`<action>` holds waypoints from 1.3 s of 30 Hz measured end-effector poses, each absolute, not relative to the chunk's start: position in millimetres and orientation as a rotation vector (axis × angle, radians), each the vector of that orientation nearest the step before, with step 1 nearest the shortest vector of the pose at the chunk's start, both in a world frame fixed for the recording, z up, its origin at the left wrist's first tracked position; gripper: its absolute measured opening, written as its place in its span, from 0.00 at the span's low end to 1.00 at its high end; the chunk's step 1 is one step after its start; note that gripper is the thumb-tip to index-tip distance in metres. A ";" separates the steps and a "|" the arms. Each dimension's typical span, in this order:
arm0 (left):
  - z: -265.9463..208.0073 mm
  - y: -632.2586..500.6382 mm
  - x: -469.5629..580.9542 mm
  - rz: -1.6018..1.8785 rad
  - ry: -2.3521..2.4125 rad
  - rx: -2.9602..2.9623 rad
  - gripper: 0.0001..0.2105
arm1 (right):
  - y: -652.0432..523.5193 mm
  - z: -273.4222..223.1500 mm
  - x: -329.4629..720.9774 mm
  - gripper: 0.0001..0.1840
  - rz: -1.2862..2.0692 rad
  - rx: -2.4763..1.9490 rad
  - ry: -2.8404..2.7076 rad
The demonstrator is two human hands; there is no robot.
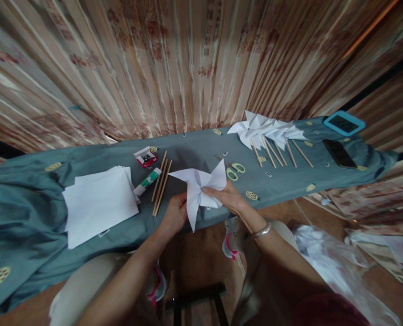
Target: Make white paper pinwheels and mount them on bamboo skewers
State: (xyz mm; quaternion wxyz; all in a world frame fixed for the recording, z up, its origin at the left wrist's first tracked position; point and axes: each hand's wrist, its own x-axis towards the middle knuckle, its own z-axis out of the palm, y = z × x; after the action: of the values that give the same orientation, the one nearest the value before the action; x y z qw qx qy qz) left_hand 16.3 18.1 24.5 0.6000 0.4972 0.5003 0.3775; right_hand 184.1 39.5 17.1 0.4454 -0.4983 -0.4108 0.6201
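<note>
A white paper pinwheel (197, 181) is held up over the front edge of the cloth-covered table, its points spread out. My left hand (177, 212) closes on its left side, the fingertips partly behind the paper. My right hand (227, 195) grips it from the right, with the thumb near the small pin at its centre. Whether a stick is fixed behind the paper I cannot tell. Just left of the pinwheel lie several wooden sticks (162, 183). Scissors (235, 171) with green handles rest behind my right hand.
White paper sheets (101, 206) lie stacked at left, beside a green-and-white glue tube (147, 181) and a small red box (145, 157) of dark pieces. Finished pinwheels on sticks (269, 130) overlap at back right. A dark phone (339, 153) and a blue-framed device (344, 123) lie at the right end.
</note>
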 end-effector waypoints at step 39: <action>24.5 2.6 12.3 0.901 1.188 1.303 0.08 | 28.5 10.1 178.6 0.16 1.645 -1.185 -0.953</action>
State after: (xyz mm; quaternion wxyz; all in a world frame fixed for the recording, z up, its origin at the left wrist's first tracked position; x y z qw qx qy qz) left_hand 12.3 2.6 24.5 0.5488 0.5500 0.5017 0.3803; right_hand 178.6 28.5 10.1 0.4359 -0.4761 -0.3829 0.6609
